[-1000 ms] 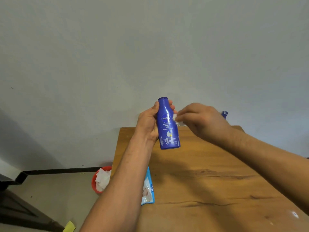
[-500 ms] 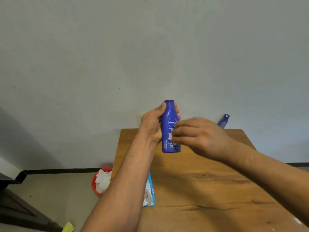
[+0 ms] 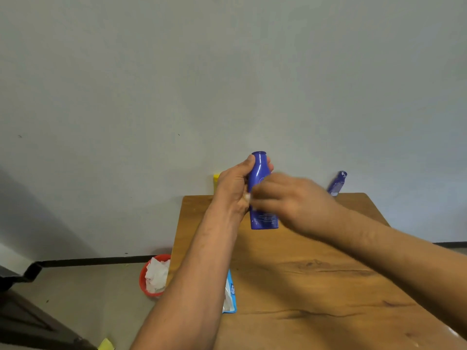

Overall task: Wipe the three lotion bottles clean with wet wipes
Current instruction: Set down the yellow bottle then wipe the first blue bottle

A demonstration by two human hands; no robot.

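Fingers (image 3: 270, 168) of our left hand (image 3: 232, 188) grip the blue bottle (image 3: 262, 219); our blurred right hand (image 3: 290, 200) pinches a white wipe (image 3: 248, 197) across its label, the print unreadable.

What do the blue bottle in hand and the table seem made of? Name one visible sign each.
Blue bottle: probably glossy plastic; a light streak runs down its smooth shoulder. Table: looks like wood or wood veneer, satin finish; brown grain and dark crack-like lines show.
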